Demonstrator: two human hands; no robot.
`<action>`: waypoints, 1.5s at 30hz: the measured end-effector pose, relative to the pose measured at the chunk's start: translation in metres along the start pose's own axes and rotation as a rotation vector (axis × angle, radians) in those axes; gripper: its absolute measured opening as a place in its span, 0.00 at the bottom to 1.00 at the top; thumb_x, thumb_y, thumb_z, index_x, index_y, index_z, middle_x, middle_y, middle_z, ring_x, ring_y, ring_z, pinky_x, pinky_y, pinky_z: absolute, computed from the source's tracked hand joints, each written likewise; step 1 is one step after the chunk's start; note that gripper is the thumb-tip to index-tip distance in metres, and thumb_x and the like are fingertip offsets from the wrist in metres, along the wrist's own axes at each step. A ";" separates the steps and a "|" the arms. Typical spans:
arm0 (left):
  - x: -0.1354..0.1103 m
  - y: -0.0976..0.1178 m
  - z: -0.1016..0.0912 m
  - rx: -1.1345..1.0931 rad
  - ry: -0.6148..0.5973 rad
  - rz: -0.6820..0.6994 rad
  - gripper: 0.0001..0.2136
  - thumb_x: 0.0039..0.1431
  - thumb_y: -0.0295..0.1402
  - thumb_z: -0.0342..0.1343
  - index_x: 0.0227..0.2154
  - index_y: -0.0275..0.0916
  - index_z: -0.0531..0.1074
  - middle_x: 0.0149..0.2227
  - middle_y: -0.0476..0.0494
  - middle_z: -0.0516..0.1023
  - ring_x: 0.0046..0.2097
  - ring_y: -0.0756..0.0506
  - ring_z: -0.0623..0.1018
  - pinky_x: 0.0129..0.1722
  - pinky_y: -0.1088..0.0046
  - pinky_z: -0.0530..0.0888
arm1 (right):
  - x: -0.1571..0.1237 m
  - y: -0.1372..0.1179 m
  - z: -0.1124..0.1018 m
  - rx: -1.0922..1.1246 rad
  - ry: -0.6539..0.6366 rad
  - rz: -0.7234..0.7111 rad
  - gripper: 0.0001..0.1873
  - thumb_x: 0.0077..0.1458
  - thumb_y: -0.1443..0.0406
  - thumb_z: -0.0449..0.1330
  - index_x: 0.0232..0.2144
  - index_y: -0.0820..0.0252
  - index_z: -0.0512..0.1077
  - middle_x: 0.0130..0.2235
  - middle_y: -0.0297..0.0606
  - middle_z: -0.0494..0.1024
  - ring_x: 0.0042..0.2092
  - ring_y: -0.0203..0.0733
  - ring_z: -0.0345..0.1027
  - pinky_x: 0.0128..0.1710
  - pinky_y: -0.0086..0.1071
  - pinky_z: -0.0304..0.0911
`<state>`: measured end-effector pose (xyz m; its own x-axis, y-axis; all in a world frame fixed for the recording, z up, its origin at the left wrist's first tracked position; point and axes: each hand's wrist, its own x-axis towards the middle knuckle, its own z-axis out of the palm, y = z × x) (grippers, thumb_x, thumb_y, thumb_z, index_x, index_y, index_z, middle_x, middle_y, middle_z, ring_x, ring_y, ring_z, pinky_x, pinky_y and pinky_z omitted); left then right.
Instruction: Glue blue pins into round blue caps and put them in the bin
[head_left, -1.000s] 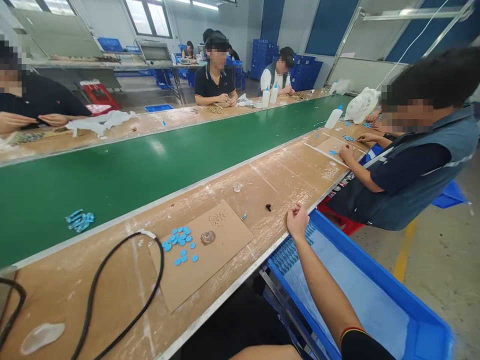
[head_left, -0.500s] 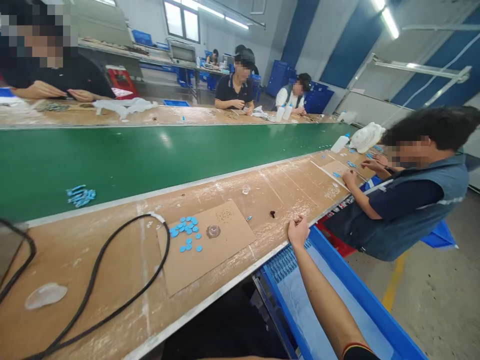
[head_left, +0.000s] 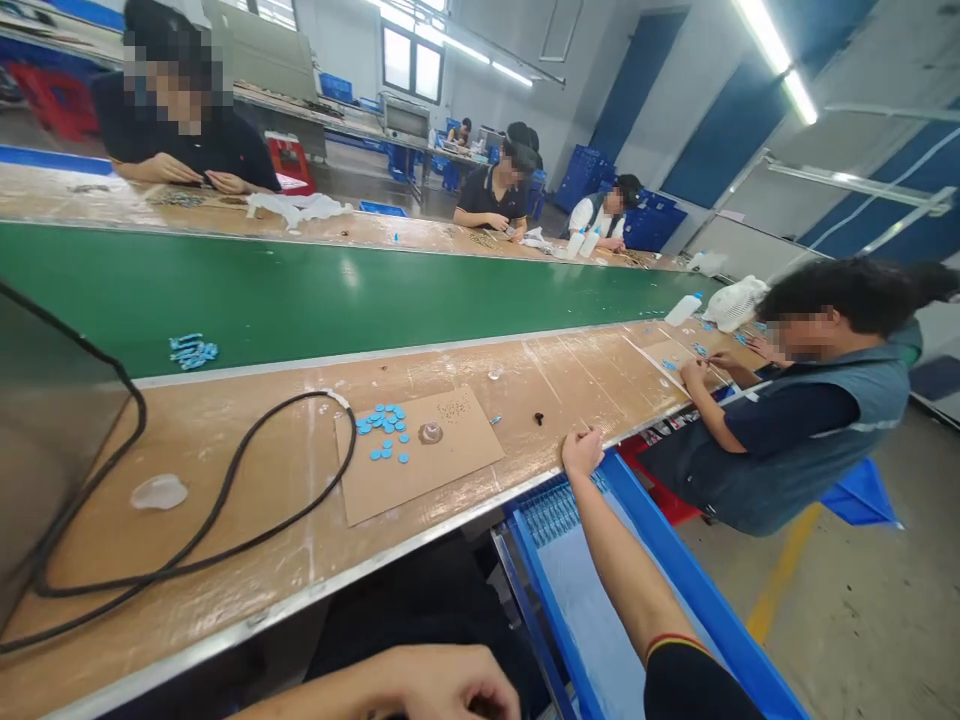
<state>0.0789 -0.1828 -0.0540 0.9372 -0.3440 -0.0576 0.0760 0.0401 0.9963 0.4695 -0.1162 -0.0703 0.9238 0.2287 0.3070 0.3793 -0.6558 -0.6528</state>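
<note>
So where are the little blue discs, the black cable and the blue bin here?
blue discs [head_left: 382, 432]: head view, middle of the cluster on the cardboard sheet.
black cable [head_left: 247, 450]: head view, left side of its loop on the table.
blue bin [head_left: 679, 575]: head view, right-hand rim.

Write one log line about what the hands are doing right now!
right hand: closed, at bench edge above blue bin | left hand: low, near lap | blue discs: on cardboard

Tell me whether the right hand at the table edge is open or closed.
Closed: the right hand rests as a loose fist on the table edge, fingers curled under.
</note>
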 end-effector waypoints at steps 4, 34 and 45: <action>0.074 0.009 0.024 0.098 -0.011 0.103 0.19 0.56 0.51 0.66 0.34 0.39 0.75 0.33 0.49 0.75 0.35 0.49 0.72 0.37 0.74 0.69 | 0.003 0.000 0.001 -0.050 -0.007 -0.006 0.23 0.69 0.54 0.65 0.59 0.60 0.73 0.58 0.44 0.77 0.56 0.48 0.75 0.58 0.50 0.74; 0.016 0.100 -0.064 0.624 1.156 0.581 0.25 0.64 0.27 0.51 0.20 0.42 0.39 0.17 0.57 0.41 0.19 0.56 0.45 0.20 0.73 0.47 | 0.006 -0.004 0.000 -0.138 -0.034 -0.078 0.23 0.69 0.53 0.64 0.59 0.60 0.73 0.58 0.45 0.76 0.58 0.49 0.74 0.59 0.51 0.73; -0.006 0.163 -0.073 0.910 1.059 0.666 0.22 0.57 0.30 0.50 0.16 0.43 0.42 0.16 0.56 0.41 0.19 0.54 0.46 0.20 0.72 0.47 | 0.001 -0.017 -0.012 -0.284 -0.223 -0.108 0.20 0.69 0.53 0.64 0.55 0.60 0.75 0.55 0.43 0.78 0.53 0.45 0.76 0.54 0.46 0.76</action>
<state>0.1109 -0.1054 0.1042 0.5505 0.3189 0.7716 -0.2965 -0.7892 0.5377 0.4634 -0.1135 -0.0507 0.8799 0.4377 0.1849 0.4743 -0.7858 -0.3971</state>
